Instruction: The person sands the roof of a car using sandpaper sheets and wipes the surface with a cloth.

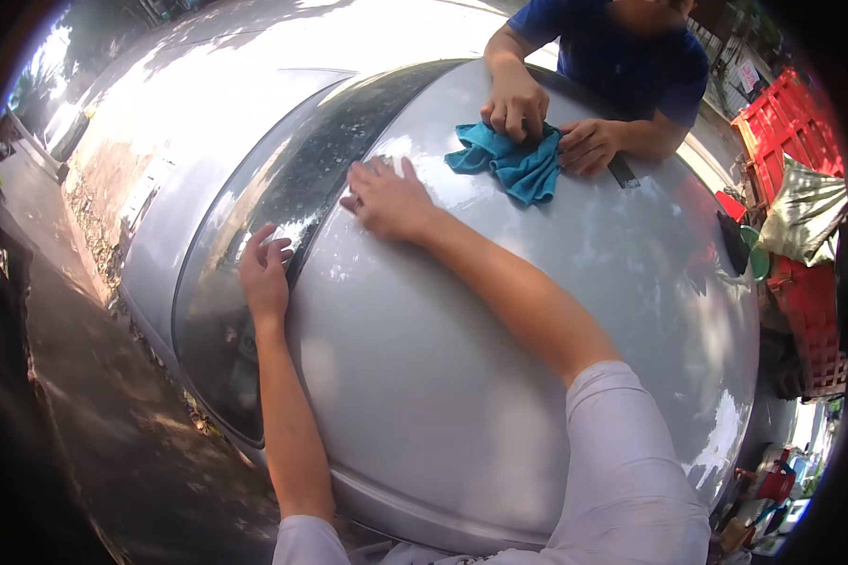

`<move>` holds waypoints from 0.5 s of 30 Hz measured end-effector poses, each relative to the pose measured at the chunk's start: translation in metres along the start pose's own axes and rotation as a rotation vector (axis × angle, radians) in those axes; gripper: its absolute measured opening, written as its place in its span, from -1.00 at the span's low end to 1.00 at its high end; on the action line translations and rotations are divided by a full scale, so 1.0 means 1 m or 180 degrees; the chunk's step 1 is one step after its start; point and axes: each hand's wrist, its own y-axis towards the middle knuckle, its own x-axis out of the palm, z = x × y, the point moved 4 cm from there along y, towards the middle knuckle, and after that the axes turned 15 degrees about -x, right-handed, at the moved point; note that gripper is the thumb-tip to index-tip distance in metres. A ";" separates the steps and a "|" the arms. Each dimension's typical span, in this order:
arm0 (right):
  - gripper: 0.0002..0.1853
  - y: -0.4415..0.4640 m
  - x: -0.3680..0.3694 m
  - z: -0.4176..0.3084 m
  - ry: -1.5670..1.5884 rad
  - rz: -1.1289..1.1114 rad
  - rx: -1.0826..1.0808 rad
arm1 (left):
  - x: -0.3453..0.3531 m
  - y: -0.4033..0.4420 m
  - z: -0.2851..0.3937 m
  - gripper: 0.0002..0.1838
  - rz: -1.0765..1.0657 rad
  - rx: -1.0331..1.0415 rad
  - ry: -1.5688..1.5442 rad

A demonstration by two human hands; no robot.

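The silver car roof (424, 348) fills the middle of the head view. My right hand (386, 200) rests palm down on the roof near the top edge of the windshield, fingers apart, and no object shows in it. My left hand (266, 268) is beside the dark windshield (226, 282), its fingers slightly bent and apart, with nothing seen in it. Whether the left hand touches the glass I cannot tell. On the far side of the roof, another person's hands (518, 102) press on a crumpled teal cloth (513, 165).
The other person in a dark blue shirt (622, 56) leans over the far roof edge. Red crates (791, 122) and a pale sack (806, 212) stand to the right. The car's hood (184, 217) extends left, beside a shaded paved path (113, 377).
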 end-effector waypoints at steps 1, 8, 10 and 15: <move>-0.30 0.007 -0.015 0.051 -0.0306 0.0246 0.0510 | 0.002 0.000 0.000 -0.70 0.0025 0.0037 0.0165; -0.25 -0.035 0.028 -0.077 -0.0357 0.0568 -0.0366 | 0.001 -0.001 0.003 -0.69 -0.0021 0.0174 0.0495; -0.26 -0.086 0.027 -0.120 -0.0065 0.0392 -0.1106 | 0.000 0.004 -0.001 -0.69 -0.0085 0.0159 0.0480; -0.27 -0.058 -0.012 0.041 -0.0375 0.0893 0.0372 | 0.003 0.000 0.003 -0.69 -0.0146 0.0211 0.0583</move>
